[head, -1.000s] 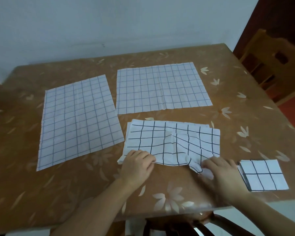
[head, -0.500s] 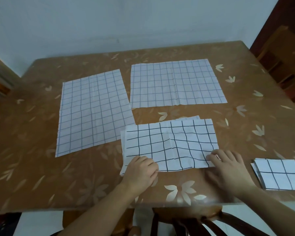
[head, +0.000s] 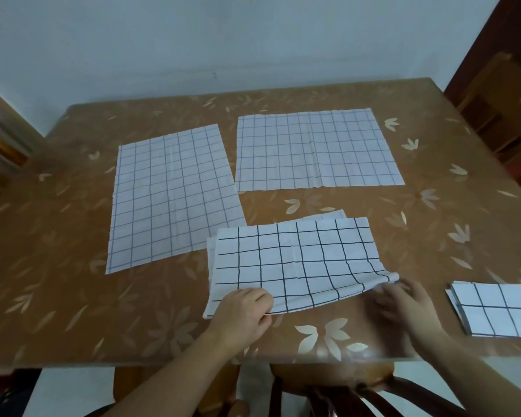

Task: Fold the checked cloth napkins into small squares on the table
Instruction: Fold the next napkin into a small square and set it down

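Nearest the table (head: pixel 73 296) front edge: half-folded napkin (head: pixel 295 260), long axis left-right; left hand (head: pixel 241 311) pinches its near-left edge, right hand (head: pixel 403 302), blurred, grips its lifted near-right corner, folded square (head: pixel 494 311) lying beyond to the right.

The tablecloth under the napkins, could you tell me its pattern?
Brown tablecloth with pale flower prints, head view.

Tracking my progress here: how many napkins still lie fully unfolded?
2. One unfolded napkin lies far left on the table; the other unfolded napkin lies at the far centre. None appear hidden.
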The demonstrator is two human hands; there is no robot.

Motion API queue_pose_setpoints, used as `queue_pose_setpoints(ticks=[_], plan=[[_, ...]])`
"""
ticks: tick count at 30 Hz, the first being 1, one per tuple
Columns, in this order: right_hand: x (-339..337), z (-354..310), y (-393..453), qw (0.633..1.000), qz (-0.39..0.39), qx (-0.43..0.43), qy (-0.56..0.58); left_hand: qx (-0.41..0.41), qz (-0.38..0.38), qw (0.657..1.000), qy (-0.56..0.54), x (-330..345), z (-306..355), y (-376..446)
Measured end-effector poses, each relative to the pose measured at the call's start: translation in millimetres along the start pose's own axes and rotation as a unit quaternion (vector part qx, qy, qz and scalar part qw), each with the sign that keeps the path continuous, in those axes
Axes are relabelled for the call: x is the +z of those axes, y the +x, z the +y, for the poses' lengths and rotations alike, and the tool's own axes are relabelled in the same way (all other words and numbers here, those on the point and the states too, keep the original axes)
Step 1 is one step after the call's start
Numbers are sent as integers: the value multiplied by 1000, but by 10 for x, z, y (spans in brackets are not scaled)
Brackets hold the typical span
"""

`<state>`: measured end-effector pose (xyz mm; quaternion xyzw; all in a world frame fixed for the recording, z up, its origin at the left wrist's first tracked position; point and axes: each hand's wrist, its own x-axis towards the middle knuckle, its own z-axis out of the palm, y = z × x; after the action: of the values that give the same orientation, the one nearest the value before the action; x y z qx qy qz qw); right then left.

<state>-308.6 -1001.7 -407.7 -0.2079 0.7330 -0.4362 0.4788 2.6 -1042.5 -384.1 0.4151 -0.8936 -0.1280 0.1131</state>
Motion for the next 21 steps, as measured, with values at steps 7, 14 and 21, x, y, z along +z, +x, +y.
queue_pose_setpoints(ticks=[7, 14, 21], plan=[[136, -59, -50, 993, -45, 89, 68, -8, -38, 999, 1, 80, -11, -72], [67, -131, -47, 992, 7, 12, -125, -56, -100, 992, 48, 159, -65, -38], [-165, -136, -68, 979, -165, 18, -120, -62, -115, 985, 112, 131, -46, -57]])
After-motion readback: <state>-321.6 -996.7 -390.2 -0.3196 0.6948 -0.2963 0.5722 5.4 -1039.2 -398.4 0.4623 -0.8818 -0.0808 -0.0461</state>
